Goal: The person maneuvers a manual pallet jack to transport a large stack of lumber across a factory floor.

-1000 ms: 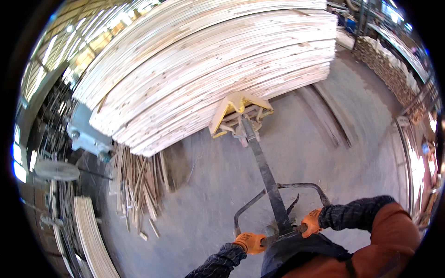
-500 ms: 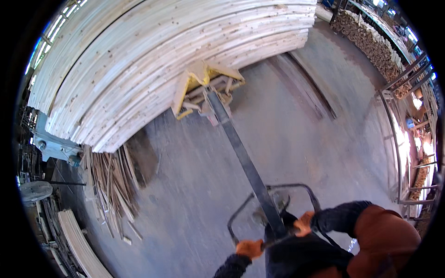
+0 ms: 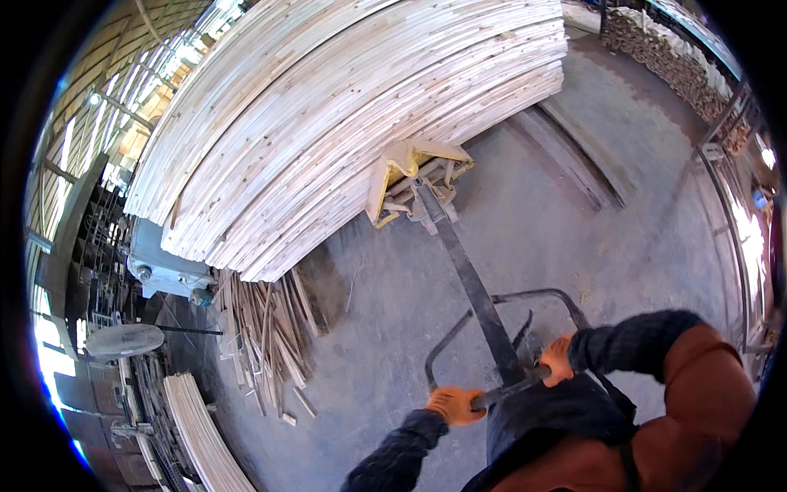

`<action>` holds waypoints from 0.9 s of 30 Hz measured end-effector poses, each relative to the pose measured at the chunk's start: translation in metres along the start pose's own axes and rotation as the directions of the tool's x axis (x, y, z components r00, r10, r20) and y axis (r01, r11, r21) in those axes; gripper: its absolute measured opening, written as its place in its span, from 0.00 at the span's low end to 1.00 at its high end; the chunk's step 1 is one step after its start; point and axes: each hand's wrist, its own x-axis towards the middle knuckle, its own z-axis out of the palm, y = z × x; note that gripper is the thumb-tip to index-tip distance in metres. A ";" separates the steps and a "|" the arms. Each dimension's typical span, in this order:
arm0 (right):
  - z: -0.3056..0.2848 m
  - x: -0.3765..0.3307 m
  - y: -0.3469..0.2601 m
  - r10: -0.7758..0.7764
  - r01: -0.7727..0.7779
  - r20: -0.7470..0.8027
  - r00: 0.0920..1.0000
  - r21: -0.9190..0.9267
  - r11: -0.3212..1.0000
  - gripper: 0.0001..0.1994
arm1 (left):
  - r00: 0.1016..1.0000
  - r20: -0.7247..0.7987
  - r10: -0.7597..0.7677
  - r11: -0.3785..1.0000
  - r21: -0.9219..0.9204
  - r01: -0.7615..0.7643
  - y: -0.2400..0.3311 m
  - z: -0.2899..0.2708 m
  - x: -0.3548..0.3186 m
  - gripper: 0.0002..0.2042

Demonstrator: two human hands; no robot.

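My left hand [image 3: 456, 405], in an orange glove, is closed round the left end of a dark pallet jack handle [image 3: 469, 283]. On the right end of the same crossbar, my right hand [image 3: 557, 361] grips, gloved in orange too. The long handle shaft runs away from me to the yellow pallet jack [image 3: 402, 176]. That jack stands against the side of a tall stack of pale boards [image 3: 352, 107]; its forks are hidden there. A bent dark loop frames the shaft just ahead of my hands.
Loose wood strips [image 3: 266, 328] lie on the floor at left, beside a pale blue machine [image 3: 164, 258]. Nearer stands a bundle of boards [image 3: 205, 435]. Dark beams [image 3: 570, 156] rest on the floor beyond the jack. A metal rack [image 3: 730, 238] lines the right side.
The view has turned left, so the stack, jack and strips sit further right in it. Both hands still hold the handle, and more of my left forearm shows.
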 end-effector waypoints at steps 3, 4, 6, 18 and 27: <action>0.045 0.015 0.038 -0.101 0.087 -0.172 0.980 -0.089 0.992 0.28 | 0.985 0.167 -0.033 0.999 -0.012 0.035 -0.001 -0.014 0.023 0.23; 0.066 0.006 0.038 -0.045 0.041 -0.121 0.992 -0.034 0.999 0.29 | 0.977 0.210 -0.025 0.997 -0.066 0.040 0.009 -0.006 0.024 0.23; 0.061 0.022 0.035 -0.015 0.014 -0.100 0.995 -0.011 1.000 0.31 | 0.972 0.234 -0.008 0.996 -0.086 0.029 -0.007 0.019 0.030 0.21; 0.147 0.096 0.098 0.099 -0.098 0.007 0.995 -0.093 0.991 0.32 | 0.992 0.102 -0.074 0.991 -0.103 0.085 -0.050 0.161 0.098 0.16; 0.052 0.019 0.073 0.056 -0.056 -0.012 0.998 -0.116 0.992 0.40 | 0.993 -0.063 -0.103 0.995 0.001 0.104 0.025 0.015 0.018 0.17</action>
